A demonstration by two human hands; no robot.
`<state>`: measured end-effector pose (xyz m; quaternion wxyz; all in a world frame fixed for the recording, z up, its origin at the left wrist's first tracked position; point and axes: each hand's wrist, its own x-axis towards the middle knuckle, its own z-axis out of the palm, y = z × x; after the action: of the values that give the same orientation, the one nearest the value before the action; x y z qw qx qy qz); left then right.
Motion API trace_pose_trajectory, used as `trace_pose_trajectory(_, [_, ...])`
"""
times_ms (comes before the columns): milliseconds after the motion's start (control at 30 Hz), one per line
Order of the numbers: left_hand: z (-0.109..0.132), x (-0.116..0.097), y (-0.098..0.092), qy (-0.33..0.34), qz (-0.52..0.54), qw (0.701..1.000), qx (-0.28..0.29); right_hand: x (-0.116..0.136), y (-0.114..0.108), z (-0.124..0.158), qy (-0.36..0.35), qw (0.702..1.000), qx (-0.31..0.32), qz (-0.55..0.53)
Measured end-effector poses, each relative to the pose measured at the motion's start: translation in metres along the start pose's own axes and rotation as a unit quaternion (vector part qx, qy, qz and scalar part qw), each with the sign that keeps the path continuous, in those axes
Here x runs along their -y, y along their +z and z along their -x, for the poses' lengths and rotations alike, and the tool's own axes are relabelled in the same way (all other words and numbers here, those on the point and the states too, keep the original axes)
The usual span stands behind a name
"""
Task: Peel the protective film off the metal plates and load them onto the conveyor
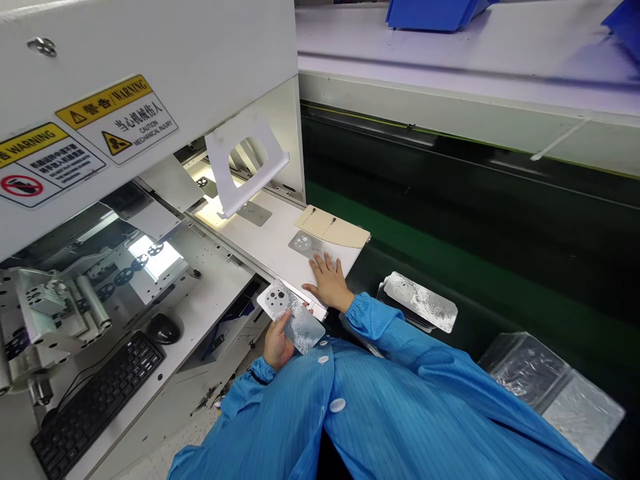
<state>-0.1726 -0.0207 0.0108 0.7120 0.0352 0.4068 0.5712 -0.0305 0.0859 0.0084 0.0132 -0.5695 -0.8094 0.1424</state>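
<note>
My left hand [280,340] is closed around a phone back cover [295,319] with a round camera area full of holes, tilted in front of my body. My right hand [330,283] lies with fingers spread on another phone back cover [303,243], which rests on the white machine plate [280,243]. The fingers hide the near end of that cover. A beige angled stop piece [333,225] borders the cover on its far side. Deeper in the machine, a grey cover [256,214] lies beside the lit area.
At right, stacked covers [425,303] and clear plastic trays or bags [540,380] lie on the dark green conveyor [480,247]. A white bracket [245,163] overhangs the plate. A keyboard [100,400] and mouse [163,329] sit left. Blue bins [435,13] stand on the upper shelf.
</note>
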Motion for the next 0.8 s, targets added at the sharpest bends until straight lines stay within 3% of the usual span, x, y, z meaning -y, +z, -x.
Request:
trace_pose_trajectory(667, [-0.002, 0.004, -0.007, 0.009, 0.002, 1.0, 0.005, 0.003, -0.006, 0.001, 0.006, 1.0, -0.004, -0.004])
trace_pose_trajectory(733, [-0.002, 0.004, -0.009, 0.008, 0.004, 1.0, 0.008, 0.003, -0.01, 0.006, -0.003, 0.998, -0.03, -0.051])
trace_pose_trajectory(800, [-0.003, 0.004, -0.009, 0.007, 0.006, 1.0, 0.01, 0.003, -0.016, 0.016, -0.015, 0.984, -0.073, -0.164])
